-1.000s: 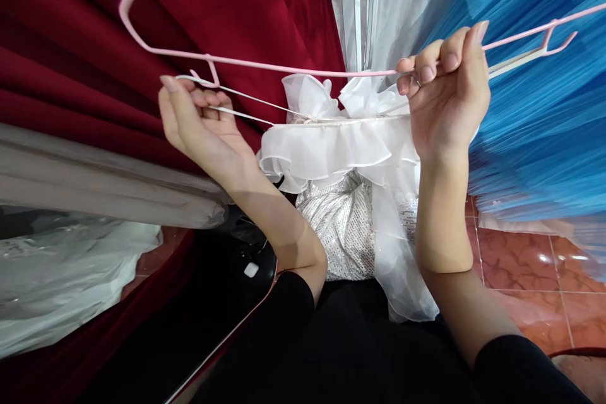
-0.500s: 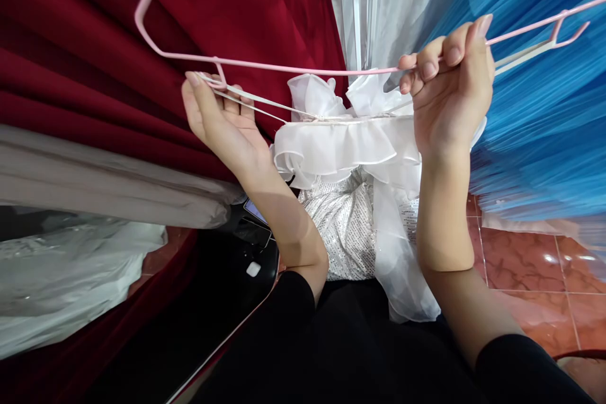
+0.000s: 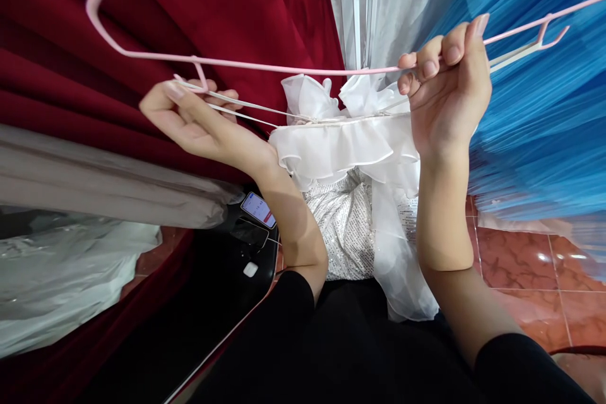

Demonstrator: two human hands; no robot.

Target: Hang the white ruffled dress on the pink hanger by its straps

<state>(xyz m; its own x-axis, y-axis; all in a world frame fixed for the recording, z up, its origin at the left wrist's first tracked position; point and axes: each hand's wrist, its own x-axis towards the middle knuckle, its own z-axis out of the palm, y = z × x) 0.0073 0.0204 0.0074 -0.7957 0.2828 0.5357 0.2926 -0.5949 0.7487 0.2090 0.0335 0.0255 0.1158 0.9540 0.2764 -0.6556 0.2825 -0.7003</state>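
As right hand (image 3: 452, 95) clasps pink hanger (image 3: 293, 69), left hand (image 3: 192, 120) pinches straps (image 3: 255, 105), white dress (image 3: 336, 151) between.

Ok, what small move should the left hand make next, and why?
Probably nudge the white strap deeper into the left hook: the left hand is at that hook, where the strap meets it, though how firmly it sits is unclear. The right hand holds the pink hanger, and another strap reaches the right hook.

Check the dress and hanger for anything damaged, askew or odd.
Nothing stands out: the white dress shows no visible tear or stain, and the pink hanger looks unbroken. Parts of both are hidden or out of frame.
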